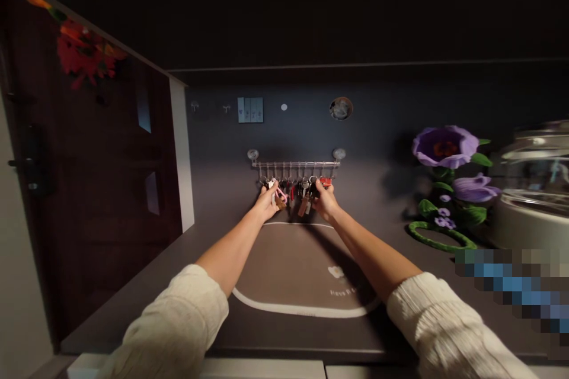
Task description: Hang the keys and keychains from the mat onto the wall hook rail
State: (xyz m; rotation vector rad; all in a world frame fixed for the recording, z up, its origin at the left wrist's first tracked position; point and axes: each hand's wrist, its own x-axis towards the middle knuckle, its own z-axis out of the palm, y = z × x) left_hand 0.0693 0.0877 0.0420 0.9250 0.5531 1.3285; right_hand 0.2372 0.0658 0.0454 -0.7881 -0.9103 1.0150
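A clear hook rail [296, 164] is fixed to the dark back wall, with several bunches of keys [305, 185] hanging from it. At the rail's left end my left hand [267, 204] is closed on a bunch of keys with a pink carabiner [281, 194]. My right hand [328, 202] grips another bunch near the right end, its thumb up by a key ring. Beside that thumb shows a red tag [326, 182]. Both bunches are still at hook height; whether their rings are on the hooks I cannot tell. The fingertips are partly hidden behind the keys.
Below the rail lies a brown mat [293, 260] with a pale border. Purple artificial flowers [446, 148] and a clear-domed container [533, 189] stand at the right. Overhead runs a dark shelf [288, 18]; a dark door [102, 189] is at the left.
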